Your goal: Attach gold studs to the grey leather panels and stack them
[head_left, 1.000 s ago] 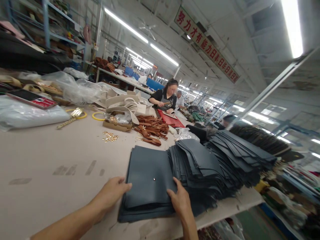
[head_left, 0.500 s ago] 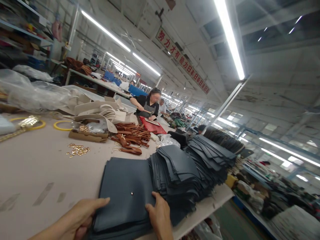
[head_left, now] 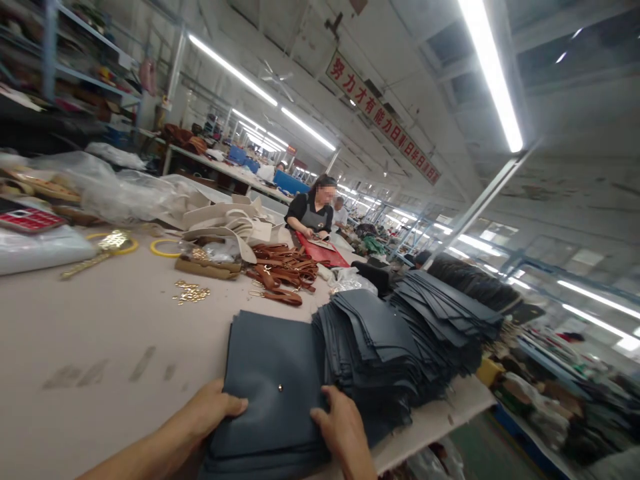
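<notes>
A dark blue leather panel (head_left: 270, 353) with a small metal stud lies on top of a neat stack at the table's near edge. My left hand (head_left: 215, 408) grips the left side of the stack, its thumb lying on the top panel and its other fingers mostly hidden at the edge. At the opposite side, my right hand (head_left: 344, 423) has its thumb and forefinger closed on the panel's right edge. Touching the stack on the right are more fanned piles of dark blue panels (head_left: 375, 327).
Brown leather straps (head_left: 285, 267) with metal clasps, loose gold hardware (head_left: 191, 293) and a small cardboard box (head_left: 210, 267) lie farther back. A co-worker (head_left: 313, 213) stands across the table over a red sheet (head_left: 320, 250). The table edge (head_left: 450, 407) runs along the right.
The camera has turned left, so the scene sits farther right. Both hands stay at the stack's sides. The co-worker's raised hammer has come down out of sight.
</notes>
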A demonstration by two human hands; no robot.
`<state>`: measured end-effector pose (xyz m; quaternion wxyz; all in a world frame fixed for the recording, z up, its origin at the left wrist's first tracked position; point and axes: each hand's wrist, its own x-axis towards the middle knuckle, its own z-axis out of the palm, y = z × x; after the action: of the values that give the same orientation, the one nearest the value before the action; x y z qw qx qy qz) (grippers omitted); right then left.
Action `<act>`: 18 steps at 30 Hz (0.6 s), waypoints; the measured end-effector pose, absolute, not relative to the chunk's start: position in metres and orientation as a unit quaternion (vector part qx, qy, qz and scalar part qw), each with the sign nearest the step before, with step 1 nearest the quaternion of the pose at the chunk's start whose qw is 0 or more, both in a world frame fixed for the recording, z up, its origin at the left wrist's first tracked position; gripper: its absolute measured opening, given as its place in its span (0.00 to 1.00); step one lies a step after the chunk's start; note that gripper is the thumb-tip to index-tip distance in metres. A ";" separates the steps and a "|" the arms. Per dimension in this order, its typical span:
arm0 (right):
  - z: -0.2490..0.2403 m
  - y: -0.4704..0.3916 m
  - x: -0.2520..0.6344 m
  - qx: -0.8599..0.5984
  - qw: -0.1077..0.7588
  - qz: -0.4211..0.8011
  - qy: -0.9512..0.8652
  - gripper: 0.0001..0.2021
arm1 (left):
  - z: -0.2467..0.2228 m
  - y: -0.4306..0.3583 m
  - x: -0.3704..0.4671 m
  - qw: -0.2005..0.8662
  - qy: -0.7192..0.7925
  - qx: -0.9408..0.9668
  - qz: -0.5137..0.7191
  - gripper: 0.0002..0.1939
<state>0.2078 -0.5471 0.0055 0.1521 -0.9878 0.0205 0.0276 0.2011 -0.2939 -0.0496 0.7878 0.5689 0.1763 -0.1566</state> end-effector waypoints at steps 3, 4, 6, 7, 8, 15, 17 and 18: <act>0.017 -0.542 0.214 -0.990 0.132 0.040 -0.024 0.24 | -0.046 -0.262 0.178 0.781 0.186 0.567 -0.183 0.16; 0.020 -0.537 0.218 -0.987 0.147 0.042 -0.048 0.24 | -0.042 -0.251 0.169 0.778 0.187 0.567 -0.195 0.17; 0.025 -0.522 0.231 -0.973 0.200 0.051 -0.106 0.26 | -0.030 -0.231 0.151 0.773 0.175 0.567 -0.223 0.18; 0.025 -0.513 0.238 -0.962 0.227 0.061 -0.137 0.28 | -0.023 -0.223 0.143 0.770 0.160 0.568 -0.241 0.19; 0.025 -0.502 0.246 -0.952 0.247 0.073 -0.165 0.31 | -0.015 -0.215 0.136 0.766 0.141 0.572 -0.256 0.19; 0.020 -0.448 0.297 -0.860 0.377 0.226 -0.259 0.53 | 0.045 -0.177 0.120 0.721 0.043 0.621 -0.304 0.13; 0.020 -0.443 0.305 -0.812 0.430 0.272 -0.286 0.47 | 0.051 -0.173 0.119 0.704 0.025 0.637 -0.314 0.14; 0.020 -0.443 0.308 -0.790 0.451 0.299 -0.289 0.43 | 0.049 -0.173 0.117 0.706 0.050 0.644 -0.289 0.14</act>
<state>0.3079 -0.4427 0.0199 0.4508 -0.7897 -0.2891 0.2993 0.1173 -0.1733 0.0493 0.7063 0.6442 0.0495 -0.2892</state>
